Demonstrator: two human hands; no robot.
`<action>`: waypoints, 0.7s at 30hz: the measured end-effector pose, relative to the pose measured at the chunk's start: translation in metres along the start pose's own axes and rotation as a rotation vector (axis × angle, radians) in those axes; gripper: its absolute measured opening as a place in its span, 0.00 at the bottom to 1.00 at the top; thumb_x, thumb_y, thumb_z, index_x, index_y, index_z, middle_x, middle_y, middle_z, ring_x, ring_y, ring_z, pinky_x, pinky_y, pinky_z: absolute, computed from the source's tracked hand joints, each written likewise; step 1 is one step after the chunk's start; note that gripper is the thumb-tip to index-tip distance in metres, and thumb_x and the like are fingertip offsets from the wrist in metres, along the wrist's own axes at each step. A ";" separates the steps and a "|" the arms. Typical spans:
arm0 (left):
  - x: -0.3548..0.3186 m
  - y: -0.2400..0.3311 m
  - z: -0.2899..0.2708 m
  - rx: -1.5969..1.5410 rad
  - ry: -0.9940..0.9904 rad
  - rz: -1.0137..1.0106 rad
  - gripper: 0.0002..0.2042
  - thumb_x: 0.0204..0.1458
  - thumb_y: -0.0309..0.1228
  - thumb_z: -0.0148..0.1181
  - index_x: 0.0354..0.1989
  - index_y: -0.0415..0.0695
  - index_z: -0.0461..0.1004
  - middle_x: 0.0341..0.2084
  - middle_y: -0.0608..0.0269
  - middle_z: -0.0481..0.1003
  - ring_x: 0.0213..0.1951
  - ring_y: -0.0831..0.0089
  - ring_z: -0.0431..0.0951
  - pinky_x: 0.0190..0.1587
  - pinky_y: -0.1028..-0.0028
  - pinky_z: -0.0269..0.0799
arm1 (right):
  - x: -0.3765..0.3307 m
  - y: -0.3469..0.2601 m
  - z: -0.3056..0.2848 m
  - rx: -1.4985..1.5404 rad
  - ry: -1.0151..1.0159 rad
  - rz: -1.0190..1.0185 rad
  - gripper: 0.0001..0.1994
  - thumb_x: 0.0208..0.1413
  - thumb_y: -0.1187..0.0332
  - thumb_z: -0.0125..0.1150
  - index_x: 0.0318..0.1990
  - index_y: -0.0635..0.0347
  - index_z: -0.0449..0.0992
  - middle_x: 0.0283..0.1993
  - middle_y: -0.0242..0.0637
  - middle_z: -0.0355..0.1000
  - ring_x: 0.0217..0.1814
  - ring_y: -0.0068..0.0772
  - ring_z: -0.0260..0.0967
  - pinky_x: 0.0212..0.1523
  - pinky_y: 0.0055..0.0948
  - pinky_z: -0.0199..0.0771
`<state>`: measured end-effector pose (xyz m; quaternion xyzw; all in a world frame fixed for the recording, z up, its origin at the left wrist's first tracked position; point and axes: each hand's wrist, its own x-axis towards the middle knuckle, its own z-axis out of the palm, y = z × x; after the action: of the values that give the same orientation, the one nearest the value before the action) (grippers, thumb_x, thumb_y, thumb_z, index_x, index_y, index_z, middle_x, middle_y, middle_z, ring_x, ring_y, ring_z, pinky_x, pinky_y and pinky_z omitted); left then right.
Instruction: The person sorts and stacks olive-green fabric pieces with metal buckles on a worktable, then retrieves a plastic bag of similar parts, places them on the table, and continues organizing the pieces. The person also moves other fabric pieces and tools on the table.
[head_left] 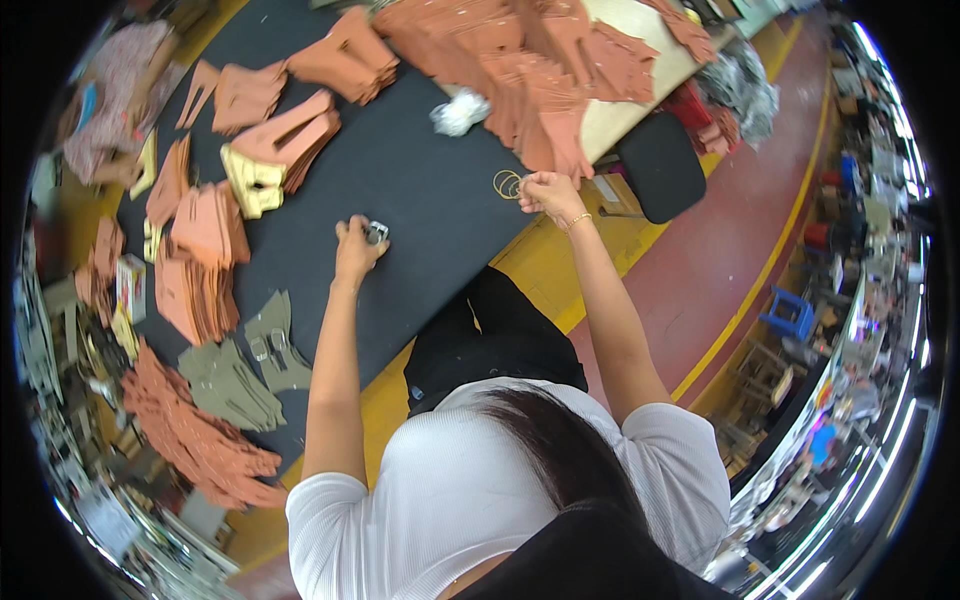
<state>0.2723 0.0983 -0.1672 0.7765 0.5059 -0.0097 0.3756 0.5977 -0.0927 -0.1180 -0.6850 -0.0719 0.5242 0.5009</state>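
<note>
My left hand (355,250) is over the dark table, its fingers closed on a small silver metal piece (376,232). Whether that piece is a buckle, I cannot make out. Out past the table's near right edge, my right hand (550,196) pinches several thin yellow rubber bands (506,184), which hang in loops beside the fingers. Left of my left hand lie stacks of terracotta cut pieces (210,225) and a cream template (253,182). Olive cut pieces (232,383) rest nearer me, one with a buckle (262,348) on it.
Many terracotta pieces (510,80) overlap on a pale board at the far side, by a clear plastic bundle (460,112). A black stool (660,168) stands right of the table. At the far left a person in a patterned top (118,85) is beside the table.
</note>
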 end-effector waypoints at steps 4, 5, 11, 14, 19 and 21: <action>-0.004 0.005 -0.002 0.050 -0.033 0.006 0.28 0.39 0.33 0.73 0.48 0.44 0.63 0.45 0.50 0.62 0.40 0.52 0.73 0.43 0.61 0.75 | -0.026 -0.024 -0.053 0.097 0.100 -0.038 0.05 0.56 0.71 0.60 0.36 0.63 0.74 0.29 0.32 0.72 0.28 0.21 0.71 0.32 0.21 0.76; -0.006 0.007 -0.003 0.001 -0.036 -0.007 0.31 0.39 0.35 0.74 0.51 0.44 0.63 0.47 0.48 0.61 0.44 0.50 0.71 0.48 0.61 0.73 | -0.031 -0.030 -0.069 0.112 0.123 -0.047 0.05 0.56 0.71 0.61 0.36 0.63 0.74 0.29 0.32 0.72 0.28 0.21 0.71 0.31 0.21 0.76; -0.014 0.042 0.011 0.171 0.340 -0.003 0.25 0.50 0.35 0.66 0.54 0.43 0.64 0.45 0.48 0.65 0.33 0.56 0.75 0.38 0.60 0.76 | -0.029 -0.075 -0.171 0.168 0.241 -0.097 0.05 0.56 0.71 0.60 0.37 0.61 0.73 0.29 0.30 0.71 0.28 0.18 0.70 0.32 0.20 0.75; 0.010 0.091 0.019 -0.725 -0.009 -0.308 0.14 0.58 0.33 0.57 0.48 0.40 0.67 0.36 0.57 0.68 0.22 0.74 0.70 0.23 0.72 0.71 | 0.000 -0.105 -0.234 0.169 0.274 -0.115 0.05 0.56 0.71 0.60 0.38 0.62 0.73 0.30 0.29 0.72 0.29 0.18 0.70 0.31 0.20 0.75; 0.052 0.228 0.061 -1.017 -0.288 -0.295 0.12 0.61 0.38 0.53 0.37 0.41 0.70 0.21 0.68 0.67 0.17 0.81 0.65 0.17 0.79 0.62 | 0.096 -0.186 -0.375 0.146 0.277 -0.189 0.06 0.56 0.72 0.60 0.38 0.64 0.74 0.30 0.31 0.72 0.29 0.20 0.72 0.32 0.21 0.77; 0.074 0.292 0.084 -1.028 -0.296 -0.366 0.12 0.62 0.38 0.53 0.37 0.41 0.71 0.18 0.69 0.66 0.16 0.81 0.65 0.16 0.79 0.61 | 0.148 -0.230 -0.435 0.124 0.318 -0.202 0.05 0.55 0.73 0.59 0.37 0.66 0.74 0.30 0.33 0.73 0.28 0.22 0.73 0.31 0.22 0.78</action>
<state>0.5702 0.0458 -0.0891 0.3838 0.5138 0.0642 0.7646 1.1047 -0.1544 -0.0606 -0.7163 -0.0278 0.3599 0.5971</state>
